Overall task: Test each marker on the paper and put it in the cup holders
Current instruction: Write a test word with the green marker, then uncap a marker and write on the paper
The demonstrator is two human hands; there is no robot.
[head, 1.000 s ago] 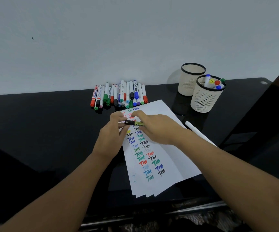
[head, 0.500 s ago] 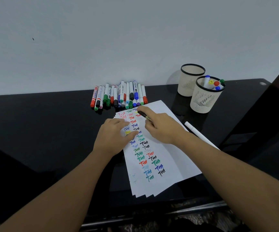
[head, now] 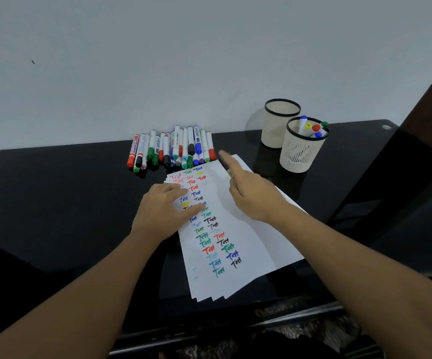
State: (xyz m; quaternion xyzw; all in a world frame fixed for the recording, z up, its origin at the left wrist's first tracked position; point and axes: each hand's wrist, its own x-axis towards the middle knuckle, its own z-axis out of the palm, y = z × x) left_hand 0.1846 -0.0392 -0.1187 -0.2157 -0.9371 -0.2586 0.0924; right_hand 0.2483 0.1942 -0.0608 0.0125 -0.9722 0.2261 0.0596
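Now the right hand (head: pixel 255 196) pinches a yellow marker (head: pixel 230 173); left hand (head: pixel 164 206), fingers flat, should pin the paper (head: pixel 246 229) while it writes

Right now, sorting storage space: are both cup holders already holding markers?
No. The near cup holder holds several markers, but the far cup holder looks empty.

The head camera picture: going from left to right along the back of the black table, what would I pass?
Row of loose markers → empty cup holder → cup holder with markers in it → small round hole in the tabletop.
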